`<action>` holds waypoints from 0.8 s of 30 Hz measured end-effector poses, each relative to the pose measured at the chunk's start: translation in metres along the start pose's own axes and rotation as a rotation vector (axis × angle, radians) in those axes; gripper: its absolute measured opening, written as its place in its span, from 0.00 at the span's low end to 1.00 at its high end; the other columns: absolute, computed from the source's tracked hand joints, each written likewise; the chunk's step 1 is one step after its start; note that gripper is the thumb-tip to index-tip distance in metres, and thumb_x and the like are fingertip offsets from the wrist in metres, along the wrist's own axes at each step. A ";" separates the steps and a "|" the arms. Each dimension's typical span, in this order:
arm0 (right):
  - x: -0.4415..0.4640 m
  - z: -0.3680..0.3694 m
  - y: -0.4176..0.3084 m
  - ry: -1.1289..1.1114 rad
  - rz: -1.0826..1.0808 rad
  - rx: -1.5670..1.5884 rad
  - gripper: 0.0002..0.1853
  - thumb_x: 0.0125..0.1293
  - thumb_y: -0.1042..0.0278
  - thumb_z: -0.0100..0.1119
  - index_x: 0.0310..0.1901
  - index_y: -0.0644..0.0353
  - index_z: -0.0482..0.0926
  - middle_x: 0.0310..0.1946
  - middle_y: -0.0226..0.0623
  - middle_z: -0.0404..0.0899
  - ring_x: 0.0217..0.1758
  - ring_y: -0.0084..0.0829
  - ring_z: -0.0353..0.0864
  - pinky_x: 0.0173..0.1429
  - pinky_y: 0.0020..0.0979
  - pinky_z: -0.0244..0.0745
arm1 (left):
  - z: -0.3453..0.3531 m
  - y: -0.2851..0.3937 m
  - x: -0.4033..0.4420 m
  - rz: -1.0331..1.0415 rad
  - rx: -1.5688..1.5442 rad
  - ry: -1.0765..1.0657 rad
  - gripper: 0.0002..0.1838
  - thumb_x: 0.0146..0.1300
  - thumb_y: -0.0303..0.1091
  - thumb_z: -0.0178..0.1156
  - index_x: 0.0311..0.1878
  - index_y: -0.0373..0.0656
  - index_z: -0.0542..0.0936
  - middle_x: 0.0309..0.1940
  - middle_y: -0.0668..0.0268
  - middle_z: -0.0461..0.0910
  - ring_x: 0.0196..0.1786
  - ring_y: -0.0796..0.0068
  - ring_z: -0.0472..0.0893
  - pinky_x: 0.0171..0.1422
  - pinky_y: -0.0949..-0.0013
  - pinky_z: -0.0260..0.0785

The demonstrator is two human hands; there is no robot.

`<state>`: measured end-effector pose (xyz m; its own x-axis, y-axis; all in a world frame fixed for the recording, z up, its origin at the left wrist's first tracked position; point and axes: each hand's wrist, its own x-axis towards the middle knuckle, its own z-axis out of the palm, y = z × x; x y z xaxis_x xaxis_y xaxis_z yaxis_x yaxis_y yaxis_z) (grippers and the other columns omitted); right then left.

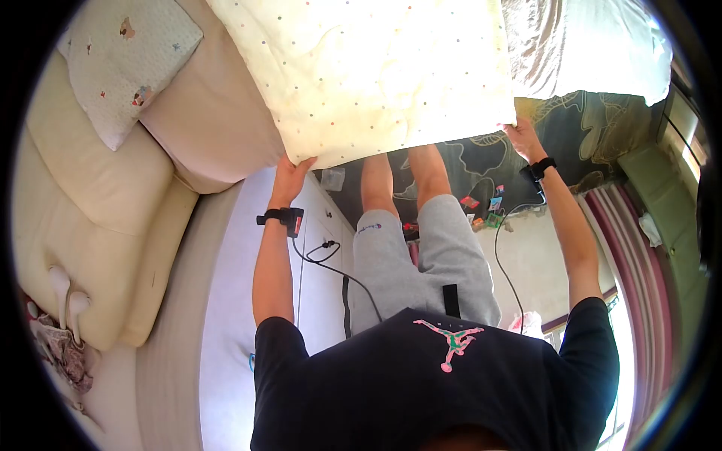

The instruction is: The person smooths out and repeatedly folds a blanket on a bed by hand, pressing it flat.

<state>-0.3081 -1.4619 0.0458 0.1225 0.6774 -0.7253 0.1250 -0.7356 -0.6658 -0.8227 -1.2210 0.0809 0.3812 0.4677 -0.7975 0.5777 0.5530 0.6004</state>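
A cream quilt (383,83) with small coloured dots hangs spread between my two hands, its near edge pulled fairly straight. My left hand (292,179) is closed on the quilt's near left corner, the thumb lying along the edge. At the near right corner my right hand (523,140) pinches the cloth between thumb and fingers. The quilt's far end runs out of the top of the view. Each wrist wears a black strap with a small device and a cable.
A beige bed or sofa (98,180) with a patterned pillow (131,64) stands at the left. White drawers (248,278) are beside my left arm. Pale bedding (594,52) lies at the upper right. Small colourful packets (494,204) lie near the dark patterned floor covering (571,135). A striped curtain (639,286) hangs at the right.
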 end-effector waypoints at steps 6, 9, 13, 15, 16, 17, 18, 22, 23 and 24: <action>-0.001 0.010 0.000 -0.088 0.137 0.380 0.15 0.69 0.68 0.61 0.53 0.65 0.79 0.45 0.34 0.83 0.49 0.24 0.80 0.56 0.29 0.74 | 0.001 -0.009 -0.005 -0.047 0.057 -0.065 0.18 0.57 0.28 0.69 0.51 0.36 0.81 0.45 0.64 0.85 0.47 0.78 0.80 0.56 0.71 0.70; -0.001 0.001 -0.031 -0.177 0.217 0.372 0.20 0.64 0.69 0.66 0.56 0.64 0.77 0.49 0.35 0.81 0.52 0.26 0.79 0.58 0.32 0.74 | -0.004 -0.008 0.001 -0.055 -0.008 -0.107 0.20 0.54 0.30 0.72 0.50 0.36 0.81 0.43 0.65 0.85 0.46 0.78 0.80 0.55 0.71 0.70; 0.017 -0.009 -0.076 -0.379 0.218 0.393 0.41 0.54 0.76 0.73 0.69 0.60 0.62 0.64 0.41 0.70 0.64 0.32 0.71 0.65 0.37 0.70 | -0.030 0.006 0.020 -0.160 -0.030 -0.160 0.21 0.54 0.32 0.73 0.51 0.36 0.81 0.40 0.68 0.84 0.42 0.77 0.79 0.51 0.70 0.72; 0.027 -0.018 -0.102 -0.466 0.365 0.476 0.46 0.53 0.76 0.71 0.72 0.61 0.56 0.66 0.48 0.67 0.69 0.37 0.68 0.68 0.42 0.68 | -0.056 -0.007 0.038 -0.383 -0.101 -0.434 0.19 0.53 0.32 0.72 0.48 0.37 0.80 0.36 0.69 0.82 0.37 0.77 0.78 0.45 0.70 0.72; 0.034 -0.023 -0.094 -0.563 0.450 0.502 0.42 0.56 0.73 0.70 0.70 0.62 0.59 0.63 0.48 0.70 0.68 0.39 0.70 0.67 0.43 0.69 | -0.057 -0.010 0.039 -0.388 -0.100 -0.435 0.19 0.53 0.32 0.72 0.48 0.37 0.80 0.36 0.69 0.82 0.37 0.77 0.78 0.45 0.70 0.72; 0.046 -0.029 -0.091 -0.659 0.529 0.524 0.38 0.59 0.70 0.69 0.69 0.63 0.61 0.60 0.47 0.74 0.66 0.40 0.73 0.67 0.44 0.70 | -0.055 0.002 0.042 -0.442 -0.258 -0.467 0.20 0.54 0.33 0.72 0.49 0.38 0.79 0.35 0.70 0.81 0.35 0.77 0.77 0.42 0.71 0.71; 0.050 -0.030 -0.086 -0.659 0.525 0.527 0.38 0.59 0.70 0.69 0.69 0.63 0.61 0.60 0.47 0.74 0.66 0.40 0.73 0.67 0.44 0.70 | -0.055 0.010 0.045 -0.493 -0.416 -0.497 0.21 0.55 0.34 0.72 0.50 0.39 0.78 0.35 0.70 0.79 0.33 0.78 0.75 0.40 0.72 0.70; 0.062 -0.038 -0.027 -0.423 0.597 0.351 0.28 0.63 0.61 0.69 0.61 0.64 0.71 0.49 0.36 0.80 0.51 0.29 0.80 0.53 0.35 0.75 | -0.062 -0.010 0.063 -0.584 -0.218 -0.740 0.23 0.58 0.36 0.70 0.54 0.39 0.74 0.40 0.67 0.79 0.38 0.75 0.79 0.41 0.70 0.73; 0.064 -0.039 -0.007 -0.360 0.594 0.271 0.27 0.62 0.58 0.70 0.58 0.63 0.74 0.47 0.32 0.80 0.46 0.24 0.80 0.48 0.31 0.75 | -0.053 0.003 0.055 -0.617 -0.212 -0.613 0.25 0.60 0.37 0.69 0.57 0.38 0.73 0.43 0.65 0.80 0.42 0.72 0.80 0.44 0.69 0.75; 0.059 -0.030 -0.009 -0.329 0.508 0.395 0.23 0.61 0.58 0.71 0.52 0.62 0.77 0.42 0.25 0.80 0.40 0.17 0.75 0.43 0.25 0.70 | -0.043 0.009 0.048 -0.648 -0.206 -0.486 0.26 0.62 0.37 0.67 0.60 0.37 0.72 0.47 0.63 0.80 0.47 0.68 0.82 0.47 0.67 0.77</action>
<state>-0.2725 -1.4150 0.0148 -0.2394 0.2585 -0.9359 -0.2419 -0.9494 -0.2004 -0.8304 -1.1637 0.0503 0.3154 -0.3099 -0.8969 0.6644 0.7470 -0.0244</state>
